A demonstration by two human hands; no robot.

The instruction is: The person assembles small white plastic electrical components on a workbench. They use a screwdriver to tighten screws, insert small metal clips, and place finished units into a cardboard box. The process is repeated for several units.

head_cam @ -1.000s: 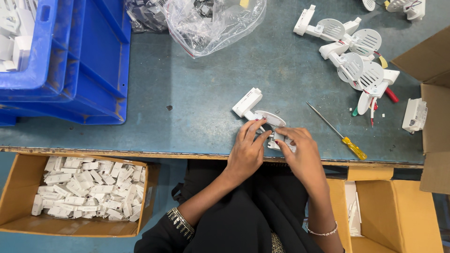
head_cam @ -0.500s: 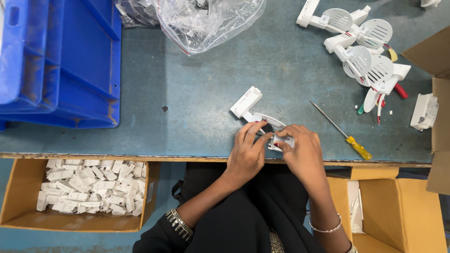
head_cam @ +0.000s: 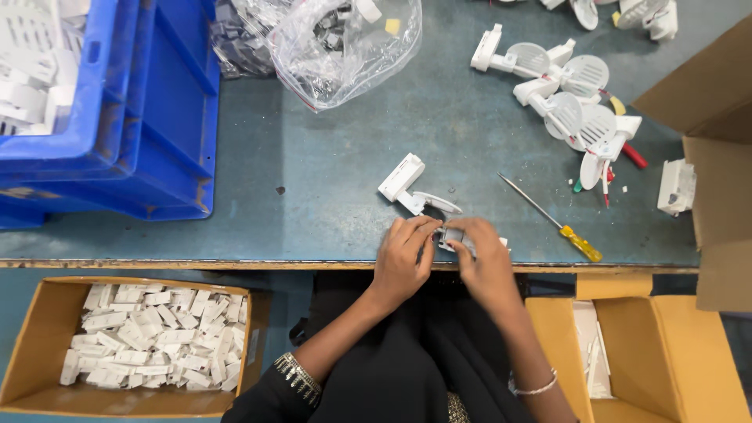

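My left hand [head_cam: 403,254] and my right hand [head_cam: 484,257] meet at the front edge of the grey-green table [head_cam: 329,172]. Both pinch a small white and dark plastic part [head_cam: 448,234] between their fingertips; most of it is hidden by the fingers. Just beyond the hands lies a white plastic fan-like assembly [head_cam: 411,188] with a rectangular block and a round flat head. A screwdriver [head_cam: 558,222] with a yellow handle lies to the right of my right hand.
Blue crates [head_cam: 110,117] stand at the far left. A clear bag of parts [head_cam: 345,43] lies at the back. Several white assemblies [head_cam: 568,94] are piled at the back right. Cardboard boxes sit below the table: one [head_cam: 149,345] full of white pieces, another [head_cam: 627,352] at right.
My hands stay together on the small part at the table's edge. The camera view has shifted slightly; the fingers have closed a little more over the part.
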